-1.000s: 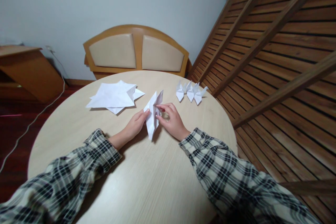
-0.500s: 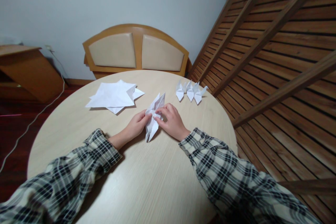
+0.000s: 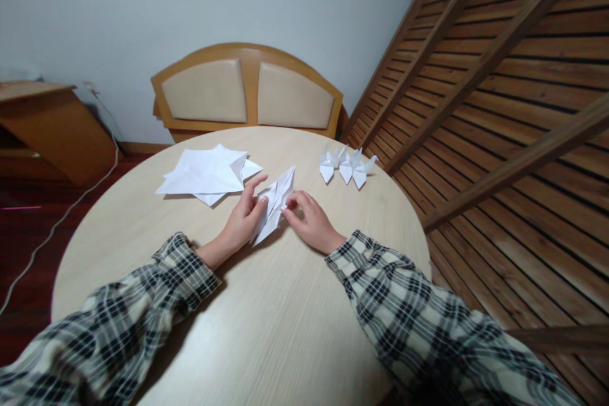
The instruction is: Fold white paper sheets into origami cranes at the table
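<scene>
A half-folded white paper piece (image 3: 275, 205) lies tilted on the round pale wooden table (image 3: 247, 323), between my two hands. My left hand (image 3: 242, 219) grips its left side, thumb on top and index finger stretched out. My right hand (image 3: 309, 221) pinches its right edge with closed fingertips. Both arms wear checked sleeves.
A loose stack of white paper sheets (image 3: 209, 172) lies at the back left of the table. Three finished paper cranes (image 3: 347, 167) stand at the back right. A wooden chair (image 3: 247, 92) sits behind the table, and a slatted wooden frame (image 3: 499, 95) leans at the right.
The folded paper has swung from nearly upright to a flatter, slanted position. My left hand moved up along its left side and my right hand shifted to pinch its right edge.
</scene>
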A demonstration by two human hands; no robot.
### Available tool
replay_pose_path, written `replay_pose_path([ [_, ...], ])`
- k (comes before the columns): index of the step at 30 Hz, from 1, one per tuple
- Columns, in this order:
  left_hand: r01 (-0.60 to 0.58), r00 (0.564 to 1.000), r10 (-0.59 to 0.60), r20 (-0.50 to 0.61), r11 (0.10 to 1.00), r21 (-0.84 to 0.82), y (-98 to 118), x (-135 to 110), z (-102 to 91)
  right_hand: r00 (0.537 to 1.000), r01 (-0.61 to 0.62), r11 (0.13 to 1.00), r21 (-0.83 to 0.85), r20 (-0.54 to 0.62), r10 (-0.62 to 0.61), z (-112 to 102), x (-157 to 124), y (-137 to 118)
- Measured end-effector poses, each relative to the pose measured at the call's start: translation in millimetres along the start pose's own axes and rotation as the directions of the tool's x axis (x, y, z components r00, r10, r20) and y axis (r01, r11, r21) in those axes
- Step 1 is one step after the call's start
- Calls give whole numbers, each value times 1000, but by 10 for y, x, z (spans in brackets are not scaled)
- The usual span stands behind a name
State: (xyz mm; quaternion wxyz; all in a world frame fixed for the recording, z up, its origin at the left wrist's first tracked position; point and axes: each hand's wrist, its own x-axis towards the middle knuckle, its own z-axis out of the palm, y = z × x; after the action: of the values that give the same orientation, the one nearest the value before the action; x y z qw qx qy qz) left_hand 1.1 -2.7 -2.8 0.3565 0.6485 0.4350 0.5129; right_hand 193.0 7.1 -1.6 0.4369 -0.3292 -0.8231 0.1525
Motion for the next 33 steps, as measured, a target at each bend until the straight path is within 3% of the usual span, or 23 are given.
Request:
replay_pose_path([
  [5,-47,999,45,30,996,81,10,13,-20,1000,-10,1000,1,4,10,-12,9,-11],
  [9,-15,999,12,51,998,59,-20,21,-15,999,-34,999,8,1,34,-17,16,-12],
  [19,-100,989,98,111,995,7,-85,29,-19,1000,-23,999,46,-18,24,48,-24,59],
  [33,-61,998,61,-25,998,-31,-76,21,22,992,-49,997,67,-109,56,51,-34,106],
])
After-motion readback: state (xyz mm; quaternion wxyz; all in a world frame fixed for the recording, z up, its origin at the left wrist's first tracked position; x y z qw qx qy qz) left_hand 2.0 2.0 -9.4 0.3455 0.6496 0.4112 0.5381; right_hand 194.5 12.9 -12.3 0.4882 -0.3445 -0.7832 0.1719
